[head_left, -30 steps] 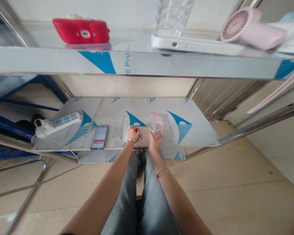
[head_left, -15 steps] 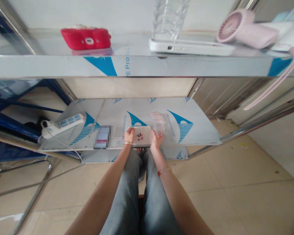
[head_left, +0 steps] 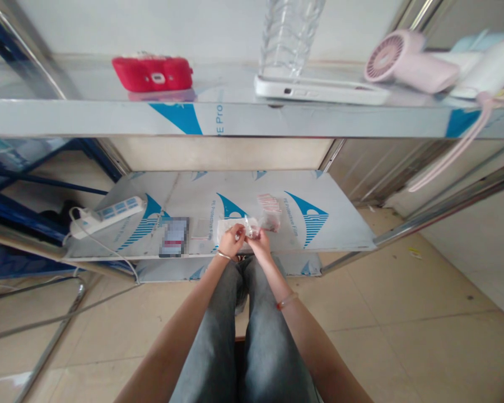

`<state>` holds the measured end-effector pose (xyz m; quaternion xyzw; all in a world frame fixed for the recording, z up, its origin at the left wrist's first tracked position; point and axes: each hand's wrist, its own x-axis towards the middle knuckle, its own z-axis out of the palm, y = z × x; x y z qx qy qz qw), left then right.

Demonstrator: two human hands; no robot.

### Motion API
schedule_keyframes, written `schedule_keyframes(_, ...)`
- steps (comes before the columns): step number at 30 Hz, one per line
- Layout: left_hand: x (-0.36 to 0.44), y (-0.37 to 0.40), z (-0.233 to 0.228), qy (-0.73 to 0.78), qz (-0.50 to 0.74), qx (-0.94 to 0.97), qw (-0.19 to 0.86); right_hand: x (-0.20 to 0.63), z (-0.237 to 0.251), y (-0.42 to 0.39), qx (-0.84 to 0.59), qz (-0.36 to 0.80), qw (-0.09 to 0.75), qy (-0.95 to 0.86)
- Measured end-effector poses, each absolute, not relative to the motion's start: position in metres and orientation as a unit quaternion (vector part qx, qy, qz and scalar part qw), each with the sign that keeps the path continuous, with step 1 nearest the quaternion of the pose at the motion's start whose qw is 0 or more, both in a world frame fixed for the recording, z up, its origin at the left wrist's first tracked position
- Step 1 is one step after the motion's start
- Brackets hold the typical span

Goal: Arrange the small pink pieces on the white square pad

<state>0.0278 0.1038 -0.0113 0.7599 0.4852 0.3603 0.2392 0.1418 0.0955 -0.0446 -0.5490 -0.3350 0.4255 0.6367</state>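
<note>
My right hand (head_left: 259, 244) is closed on the lower edge of a small clear plastic bag (head_left: 251, 225), which stands up from the fingers. Close beside it, my left hand (head_left: 232, 240) is pinched at the bag's left side; what its fingertips hold is too small to make out. Under and behind the hands lies a white, flat tray-like piece (head_left: 224, 225), mostly covered by them. Right of the hands, another clear bag (head_left: 271, 220) with dark reddish bits rests on the shelf, against a row of pink-striped packets (head_left: 268, 202).
On the lower shelf (head_left: 344, 224) are a thin clear square (head_left: 200, 229), a blurred-out phone-like item (head_left: 174, 237) and a white power strip (head_left: 109, 215). The upper shelf edge (head_left: 319, 120) overhangs, bearing a red case (head_left: 153, 74), a white phone (head_left: 319, 89), a clear bottle (head_left: 292, 39) and a pink fan (head_left: 411, 60).
Both hands have let go of the white piece's sides and come together over it, with a clear bag now between them. Dark bits now show in the bag at right.
</note>
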Motion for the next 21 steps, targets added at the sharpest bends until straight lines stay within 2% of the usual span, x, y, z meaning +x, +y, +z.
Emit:
schedule_keyframes(4,0.023,0.098,-0.01,0.5,0.4,0.722,0.261,0.142,-0.032,0.082,-0.521,0.5,0.586,-0.368)
schedule_keyframes(9,0.02,0.093,-0.004,0.546,0.42,0.677,0.258,0.147,-0.024,0.065,-0.426,0.592,0.595,-0.338)
schedule_keyframes(14,0.021,0.091,-0.002,0.546,0.467,0.634,0.286,0.151,-0.024,0.061,-0.441,0.577,0.634,-0.266)
schedule_keyframes(21,0.022,0.09,-0.001,0.552,0.42,0.619,0.368,0.15,-0.029,0.066,-0.457,0.54,0.659,-0.254)
